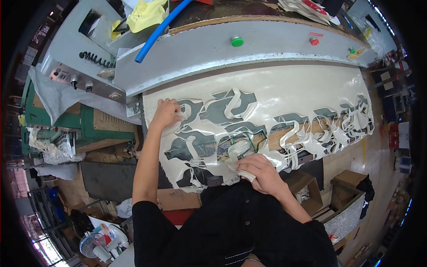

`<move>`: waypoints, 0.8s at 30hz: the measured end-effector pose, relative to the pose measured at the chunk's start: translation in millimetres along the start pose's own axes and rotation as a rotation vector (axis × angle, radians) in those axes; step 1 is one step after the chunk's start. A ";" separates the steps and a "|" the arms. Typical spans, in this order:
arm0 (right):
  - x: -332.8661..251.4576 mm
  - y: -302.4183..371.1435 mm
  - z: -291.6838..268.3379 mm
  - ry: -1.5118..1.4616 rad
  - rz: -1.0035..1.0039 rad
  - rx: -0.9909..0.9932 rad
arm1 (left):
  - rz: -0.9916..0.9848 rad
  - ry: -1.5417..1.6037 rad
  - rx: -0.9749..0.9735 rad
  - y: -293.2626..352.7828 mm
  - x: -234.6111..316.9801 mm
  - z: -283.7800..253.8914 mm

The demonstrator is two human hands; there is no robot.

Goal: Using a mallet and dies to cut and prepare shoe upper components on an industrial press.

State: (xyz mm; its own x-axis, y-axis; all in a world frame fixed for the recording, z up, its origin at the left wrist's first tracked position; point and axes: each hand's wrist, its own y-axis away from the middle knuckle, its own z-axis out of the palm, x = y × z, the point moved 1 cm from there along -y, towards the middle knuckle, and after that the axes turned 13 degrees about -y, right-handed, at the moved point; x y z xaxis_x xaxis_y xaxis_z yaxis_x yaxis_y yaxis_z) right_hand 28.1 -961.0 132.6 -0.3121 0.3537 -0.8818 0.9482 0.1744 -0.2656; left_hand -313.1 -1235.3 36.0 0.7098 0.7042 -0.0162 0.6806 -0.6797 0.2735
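Note:
A large off-white sheet lies across the machine bed, with many shapes cut out of its near part and thin strips left curling between the holes. At its left edge my left hand has its fingers curled on the sheet's loose scrap strips. My right hand is closed around small off-white cut pieces at the near edge, in front of my body. Just beyond it stands a green-edged cutting die, with a pale piece lying in its outline. Fingertips of both hands are partly hidden.
Behind the sheet runs a grey press beam with a green button and a red button. A blue tube hangs over its left end. A green cabinet stands left; an open wooden box sits below right.

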 end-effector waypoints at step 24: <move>13.9 -63.6 9.7 -0.293 0.181 0.173 | 0.194 1.058 0.421 155.6 195.7 -95.7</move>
State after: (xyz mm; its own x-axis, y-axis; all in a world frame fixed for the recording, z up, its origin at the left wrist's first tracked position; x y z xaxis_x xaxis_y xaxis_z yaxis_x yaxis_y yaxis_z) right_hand -35.9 -976.2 133.5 -0.1320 0.0822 -0.9878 0.9903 -0.0334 -0.1351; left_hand -85.7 -1183.7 167.4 0.4369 0.2648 0.8596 0.7249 -0.6695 -0.1622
